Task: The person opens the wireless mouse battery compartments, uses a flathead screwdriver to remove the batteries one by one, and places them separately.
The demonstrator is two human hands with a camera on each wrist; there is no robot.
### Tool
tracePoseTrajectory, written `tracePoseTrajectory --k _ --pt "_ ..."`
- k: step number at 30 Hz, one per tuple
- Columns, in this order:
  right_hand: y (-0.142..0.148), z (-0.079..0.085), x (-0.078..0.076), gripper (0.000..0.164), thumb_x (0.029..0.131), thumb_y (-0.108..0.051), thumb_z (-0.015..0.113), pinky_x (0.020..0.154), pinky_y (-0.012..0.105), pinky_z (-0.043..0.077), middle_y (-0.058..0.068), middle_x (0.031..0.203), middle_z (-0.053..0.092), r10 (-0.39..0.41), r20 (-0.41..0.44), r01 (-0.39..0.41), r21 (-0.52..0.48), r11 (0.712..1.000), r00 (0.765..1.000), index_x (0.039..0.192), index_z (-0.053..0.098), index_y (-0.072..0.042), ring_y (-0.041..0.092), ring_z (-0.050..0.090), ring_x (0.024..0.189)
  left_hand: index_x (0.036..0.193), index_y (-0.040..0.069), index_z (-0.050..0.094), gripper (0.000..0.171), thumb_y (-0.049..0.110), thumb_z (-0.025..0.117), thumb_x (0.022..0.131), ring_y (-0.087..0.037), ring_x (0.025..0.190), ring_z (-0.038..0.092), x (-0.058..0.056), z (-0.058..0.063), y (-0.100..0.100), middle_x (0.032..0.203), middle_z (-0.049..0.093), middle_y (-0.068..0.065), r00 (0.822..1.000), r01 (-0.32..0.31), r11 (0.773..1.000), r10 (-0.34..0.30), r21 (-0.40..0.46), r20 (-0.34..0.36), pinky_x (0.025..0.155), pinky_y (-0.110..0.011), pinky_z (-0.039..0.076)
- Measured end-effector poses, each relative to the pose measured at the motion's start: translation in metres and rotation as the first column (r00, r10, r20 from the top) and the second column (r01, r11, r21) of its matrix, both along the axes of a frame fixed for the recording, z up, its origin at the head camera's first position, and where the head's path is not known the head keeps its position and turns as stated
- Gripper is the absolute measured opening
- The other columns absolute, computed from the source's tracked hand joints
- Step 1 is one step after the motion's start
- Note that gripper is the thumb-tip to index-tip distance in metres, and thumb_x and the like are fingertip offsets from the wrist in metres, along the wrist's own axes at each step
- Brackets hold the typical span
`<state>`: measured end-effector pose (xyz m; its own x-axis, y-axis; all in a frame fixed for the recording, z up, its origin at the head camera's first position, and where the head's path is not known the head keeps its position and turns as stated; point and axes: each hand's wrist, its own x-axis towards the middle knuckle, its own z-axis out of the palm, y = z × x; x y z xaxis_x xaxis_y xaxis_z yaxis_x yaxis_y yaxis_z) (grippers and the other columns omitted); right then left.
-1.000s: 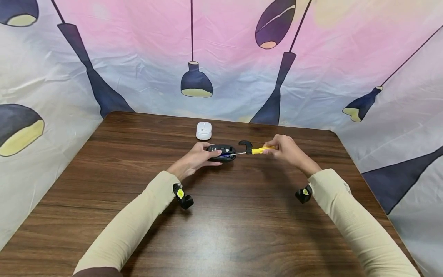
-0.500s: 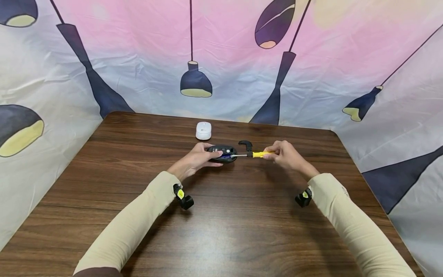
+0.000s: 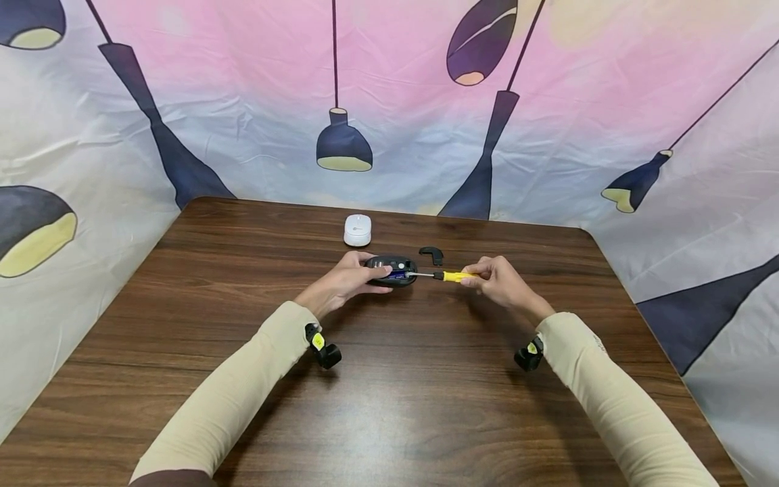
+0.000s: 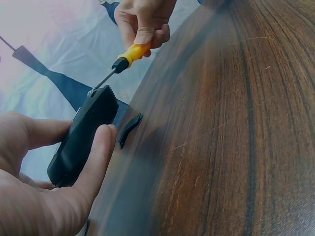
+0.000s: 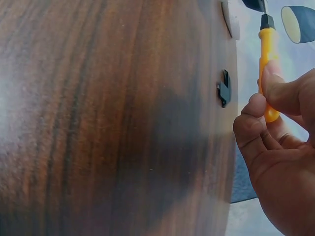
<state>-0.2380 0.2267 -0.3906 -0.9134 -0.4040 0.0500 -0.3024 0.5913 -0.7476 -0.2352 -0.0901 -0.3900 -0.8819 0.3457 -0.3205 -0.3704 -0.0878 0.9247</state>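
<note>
My left hand (image 3: 342, 280) grips a black computer mouse (image 3: 398, 279) turned underside up, thumb across its bottom and fingers beneath. A blue battery (image 3: 397, 274) shows in its uncovered compartment. My right hand (image 3: 500, 283) pinches the yellow handle of a screwdriver (image 3: 455, 276) between thumb and fingers. The screwdriver's metal tip reaches the right end of the compartment, at the battery's end. In the left wrist view the mouse (image 4: 81, 140) is held above the table, with the shaft meeting its far end. The handle (image 5: 268, 46) lies along the thumb in the right wrist view.
A curved black battery cover (image 3: 433, 254) lies on the table behind the screwdriver. Farther back stands a white mouse (image 3: 358, 230). The brown wooden table (image 3: 389, 406) ends at a patterned cloth backdrop (image 3: 402, 135).
My right hand has lowered toward me, bringing the screwdriver handle down while its tip stays at the compartment. The battery cover now shows apart from the tool. My left hand has hardly moved.
</note>
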Motion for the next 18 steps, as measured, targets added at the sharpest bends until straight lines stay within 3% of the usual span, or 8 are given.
tracePoseTrajectory --k 18 --pt "-0.003 -0.015 0.005 0.023 0.096 -0.004 0.069 0.054 0.023 0.047 0.015 0.089 0.060 -0.037 0.121 0.053 -0.133 0.990 0.992 0.116 0.073 0.006 0.019 0.052 0.067 0.143 -0.015 0.037 0.049 -0.006 0.058 0.099 -0.041 0.123 0.056 0.000 -0.002 0.001 0.142 0.042 -0.032 1.000 0.007 1.000 -0.007 0.031 0.008 0.092 -0.038 0.060"
